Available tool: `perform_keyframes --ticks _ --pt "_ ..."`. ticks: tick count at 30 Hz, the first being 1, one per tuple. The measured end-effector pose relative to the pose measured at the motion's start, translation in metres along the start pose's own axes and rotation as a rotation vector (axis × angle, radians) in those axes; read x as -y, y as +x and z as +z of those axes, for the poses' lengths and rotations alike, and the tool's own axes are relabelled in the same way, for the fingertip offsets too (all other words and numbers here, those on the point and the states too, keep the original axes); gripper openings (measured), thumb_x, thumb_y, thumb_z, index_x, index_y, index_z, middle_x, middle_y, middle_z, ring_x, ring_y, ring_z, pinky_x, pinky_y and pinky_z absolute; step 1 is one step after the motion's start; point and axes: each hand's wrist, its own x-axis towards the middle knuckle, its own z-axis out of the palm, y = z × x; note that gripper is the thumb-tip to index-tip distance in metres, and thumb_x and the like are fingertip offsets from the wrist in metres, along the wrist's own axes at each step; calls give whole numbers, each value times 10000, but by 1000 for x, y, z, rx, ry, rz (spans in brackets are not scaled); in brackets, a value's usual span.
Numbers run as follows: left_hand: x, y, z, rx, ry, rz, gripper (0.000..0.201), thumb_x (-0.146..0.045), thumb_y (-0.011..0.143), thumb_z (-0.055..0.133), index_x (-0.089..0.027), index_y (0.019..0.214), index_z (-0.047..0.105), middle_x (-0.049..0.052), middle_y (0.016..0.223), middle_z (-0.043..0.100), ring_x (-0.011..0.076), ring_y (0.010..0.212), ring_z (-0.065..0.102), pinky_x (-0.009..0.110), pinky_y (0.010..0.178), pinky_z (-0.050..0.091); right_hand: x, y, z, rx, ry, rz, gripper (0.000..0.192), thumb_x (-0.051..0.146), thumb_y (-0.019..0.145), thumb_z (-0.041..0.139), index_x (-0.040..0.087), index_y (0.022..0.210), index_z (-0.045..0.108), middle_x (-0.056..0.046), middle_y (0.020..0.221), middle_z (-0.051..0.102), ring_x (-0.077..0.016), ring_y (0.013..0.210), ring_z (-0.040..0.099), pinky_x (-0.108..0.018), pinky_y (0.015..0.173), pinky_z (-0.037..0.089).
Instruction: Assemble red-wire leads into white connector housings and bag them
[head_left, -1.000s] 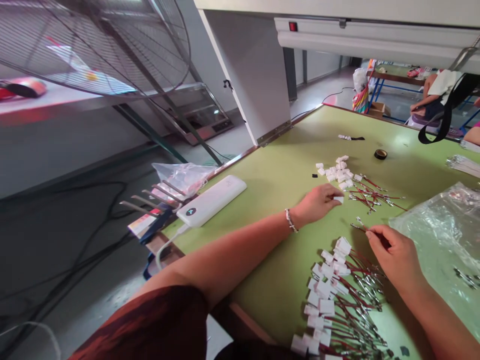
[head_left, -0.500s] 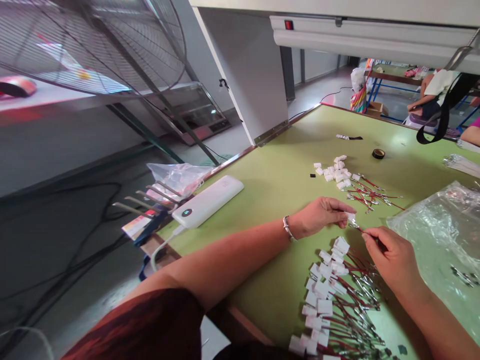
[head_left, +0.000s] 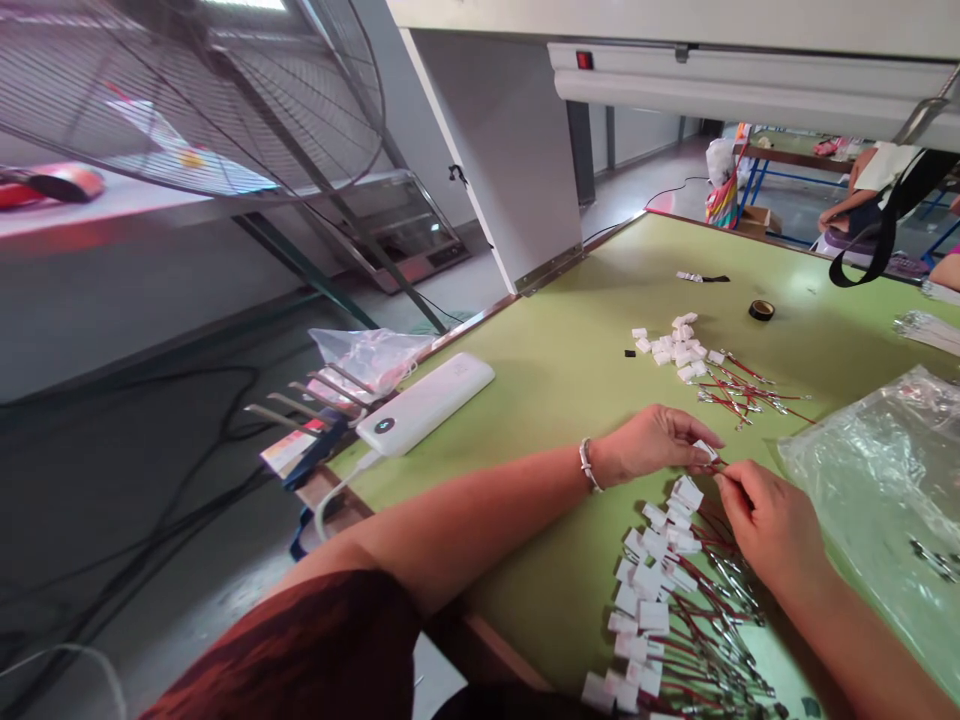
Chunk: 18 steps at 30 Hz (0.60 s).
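Observation:
Between thumb and fingers, my left hand pinches a small white connector housing. My right hand is closed on a short red wire whose near end meets the housing; whether the terminal sits inside it cannot be made out. Just below both hands lies a long row of white housings with red wires attached, their metal terminals pointing right. Beyond the hands is a heap of loose white housings, with loose red wires with metal terminals beside it.
A clear plastic bag lies to the right on the green tabletop. A white power bank with a cable is at the left edge. Black tape lies farther back. A large fan stands left; a seated person is in the background.
My right hand has moved slightly left toward my left hand. The gap between wire end and housing has closed; the metal terminal that showed there is now hidden. The view has shifted slightly.

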Motion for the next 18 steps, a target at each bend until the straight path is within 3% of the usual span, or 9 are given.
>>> perform_keyframes --ticks 9,14,18 --pt "-3 0 9 -101 -46 -13 58 -158 768 715 -135 814 689 -18 650 679 50 546 588 187 553 447 -1 3 0 -48 -96 -53 203 184 931 453 196 745 535 4 614 581 -129 549 519 -258 562 331" --pt "4 -5 23 -157 -204 67 144 -213 722 767 -135 811 686 -9 707 676 63 653 612 205 666 483 -1 5 -2 -109 -122 -80 195 161 934 448 189 761 535 -3 627 578 -127 562 509 -255 566 339" --pt "3 -3 18 -133 9 100 189 -311 783 713 -148 878 697 19 766 695 93 695 625 251 718 502 -4 4 -1 -102 -103 -89 218 159 926 447 192 723 517 8 594 545 -123 537 494 -261 543 322"
